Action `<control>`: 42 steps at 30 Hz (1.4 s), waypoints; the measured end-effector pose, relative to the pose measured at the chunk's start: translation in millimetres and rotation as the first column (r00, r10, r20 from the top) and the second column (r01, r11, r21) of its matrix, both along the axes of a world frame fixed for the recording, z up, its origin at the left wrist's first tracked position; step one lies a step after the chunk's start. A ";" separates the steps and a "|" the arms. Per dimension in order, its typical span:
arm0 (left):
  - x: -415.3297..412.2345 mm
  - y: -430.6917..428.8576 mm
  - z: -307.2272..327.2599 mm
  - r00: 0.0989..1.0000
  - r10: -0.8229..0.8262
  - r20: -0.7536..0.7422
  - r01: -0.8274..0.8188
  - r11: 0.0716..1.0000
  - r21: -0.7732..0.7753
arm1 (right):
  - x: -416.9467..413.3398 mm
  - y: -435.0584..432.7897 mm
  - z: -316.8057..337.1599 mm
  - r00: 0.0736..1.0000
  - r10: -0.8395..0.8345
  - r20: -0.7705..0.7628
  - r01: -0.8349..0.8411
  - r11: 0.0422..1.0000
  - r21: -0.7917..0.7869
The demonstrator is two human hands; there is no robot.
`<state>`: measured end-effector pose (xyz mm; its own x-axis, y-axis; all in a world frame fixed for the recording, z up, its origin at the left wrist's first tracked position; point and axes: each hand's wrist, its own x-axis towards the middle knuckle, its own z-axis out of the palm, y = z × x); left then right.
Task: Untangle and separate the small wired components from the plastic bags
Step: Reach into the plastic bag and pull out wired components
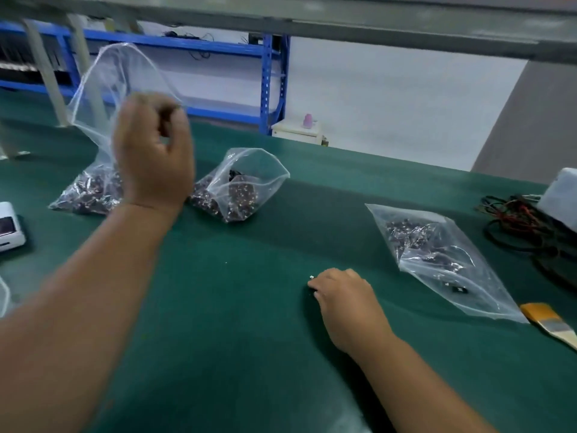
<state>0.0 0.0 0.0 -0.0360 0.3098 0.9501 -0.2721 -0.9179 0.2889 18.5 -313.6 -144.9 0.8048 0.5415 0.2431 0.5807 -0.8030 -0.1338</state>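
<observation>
The right hand (343, 301) rests on the green table (234, 323), nearer than the middle bag (240, 182) and to its right. Its fingers are curled down round a small part (311, 277), and only a tiny white tip of it shows.

Much further right of the middle bag, and nearer, lies a brush (546, 323) with a yellow handle. The flat bag (437, 254) lies just beside the brush, with dark little wired parts (402, 232) inside it. Right of the middle bag, at the table's edge, sits a heap of black and red cables (524, 226). Far to its left sits a white box (9, 229).

The middle bag is open at the top and holds more dark parts. Just left of it stands the tall bag (103, 89), with parts heaped at its bottom. The left hand (153, 151) is up in front of the tall bag. It is blurry, but its curled fingers seem to pinch the bag's clear top.

Behind the middle bag, past the table, stands a blue shelf (268, 82).
</observation>
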 end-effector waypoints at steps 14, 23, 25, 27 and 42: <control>102.0 -49.1 -27.4 -0.073 0.348 -0.935 -0.194 0.914 0.355 | 2.1 -8.6 6.4 0.999 0.033 0.000 -0.033 0.996 0.084; 124.8 -48.7 -46.3 -0.258 0.162 -0.952 -0.049 0.982 0.181 | 9.0 -9.5 5.5 0.999 -0.036 0.005 0.032 0.936 0.351; 128.5 -53.3 -41.8 -0.316 0.213 -0.924 -0.073 0.966 0.248 | 11.4 -12.1 4.7 0.998 -0.052 -0.019 0.055 0.882 0.468; 132.3 -52.9 -47.2 -0.344 0.290 -0.893 -0.051 0.944 0.326 | 12.2 -14.1 5.1 0.998 -0.060 -0.036 0.070 0.833 0.549; 114.8 -63.4 -61.2 -0.034 0.405 -0.914 -0.176 0.898 0.404 | 17.1 -16.1 9.5 0.961 -0.171 -0.218 0.275 0.685 0.674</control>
<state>114.8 -63.4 -61.2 0.8817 0.4289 0.1969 0.4546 -0.8839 -0.1103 35.7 -329.6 -135.4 0.9304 0.0615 0.3613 0.3328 -0.5547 -0.7626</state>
